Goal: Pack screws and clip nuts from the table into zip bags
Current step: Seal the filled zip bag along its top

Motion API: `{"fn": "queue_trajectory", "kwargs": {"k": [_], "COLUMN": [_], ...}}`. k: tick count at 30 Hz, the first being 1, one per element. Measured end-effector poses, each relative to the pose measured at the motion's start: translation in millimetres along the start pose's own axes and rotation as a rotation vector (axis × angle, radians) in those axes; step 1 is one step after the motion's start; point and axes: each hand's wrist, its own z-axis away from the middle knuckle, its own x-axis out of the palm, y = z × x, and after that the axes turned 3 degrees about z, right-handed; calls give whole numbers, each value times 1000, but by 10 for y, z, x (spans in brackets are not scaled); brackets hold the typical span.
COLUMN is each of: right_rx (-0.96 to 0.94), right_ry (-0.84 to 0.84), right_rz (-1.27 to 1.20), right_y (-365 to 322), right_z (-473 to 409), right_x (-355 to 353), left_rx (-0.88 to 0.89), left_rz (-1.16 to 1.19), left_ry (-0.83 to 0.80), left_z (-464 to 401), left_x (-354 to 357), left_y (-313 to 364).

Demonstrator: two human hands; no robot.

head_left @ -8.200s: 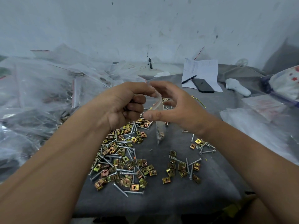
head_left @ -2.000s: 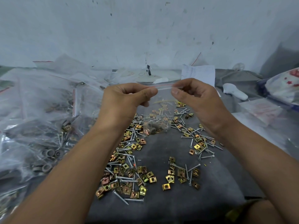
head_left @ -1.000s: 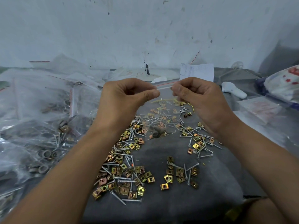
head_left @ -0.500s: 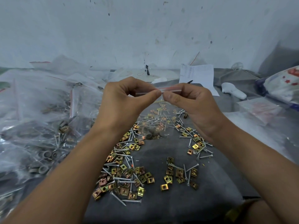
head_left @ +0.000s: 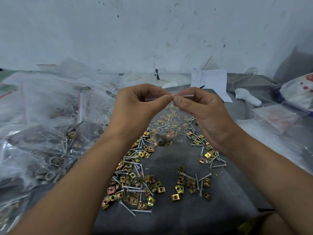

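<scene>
Pinching the zip bag [head_left: 166, 126] seal between my left hand [head_left: 137, 106] and right hand [head_left: 205, 112]. Sealing step, I judge; next, drop it leftward and grab another.

Two hands [head_left: 138, 107]; one held zip bag [head_left: 166, 126]; one paper sheet [head_left: 210, 82]; screws and clip nuts uncountable.

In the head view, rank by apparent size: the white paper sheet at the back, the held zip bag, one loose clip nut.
1. Zip bag, though it hangs nearer the camera than the paper, so the lead is unsure.
2. Paper sheet.
3. Clip nut, plainly smallest.
</scene>
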Motion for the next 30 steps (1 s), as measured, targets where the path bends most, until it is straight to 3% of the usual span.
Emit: {"fn": "queue_trajectory", "kwargs": {"k": [15,20,30], "right_rx": [9,3,-10], "right_ry": [39,21,19], "right_rz": [1,49,84], "right_y": [-61,-72,-127], "right_z": [14,15,4], "right_x": [8,-39,-179], "left_rx": [-19,-10,-17], "left_rz": [46,-9,-77], "left_ry": [3,-72,-59], "left_z": [-17,-29,-90], "left_x": [-19,-48,-81], "left_y": [1,-9,1]}}
